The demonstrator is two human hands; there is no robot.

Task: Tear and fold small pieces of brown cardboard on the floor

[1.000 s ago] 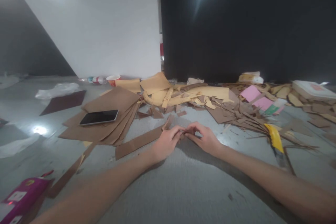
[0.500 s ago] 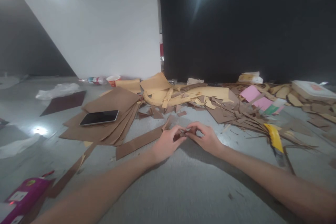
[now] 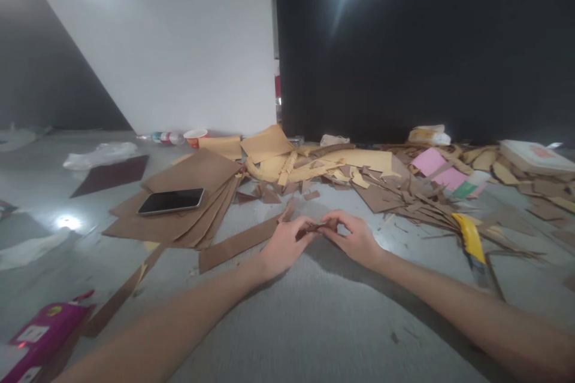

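At frame center, left hand (image 3: 284,246) and right hand (image 3: 358,242) pinch a small brown strip (image 3: 317,228), more exposed than a second ago; the finger work seems unfinished.

Between the fingertips, the small brown piece (image 3: 315,228) now shows as a thin, darker, nearly level strip; a second ago part of it showed below them. The left hand (image 3: 284,248) now has a wider gap between thumb and index finger.
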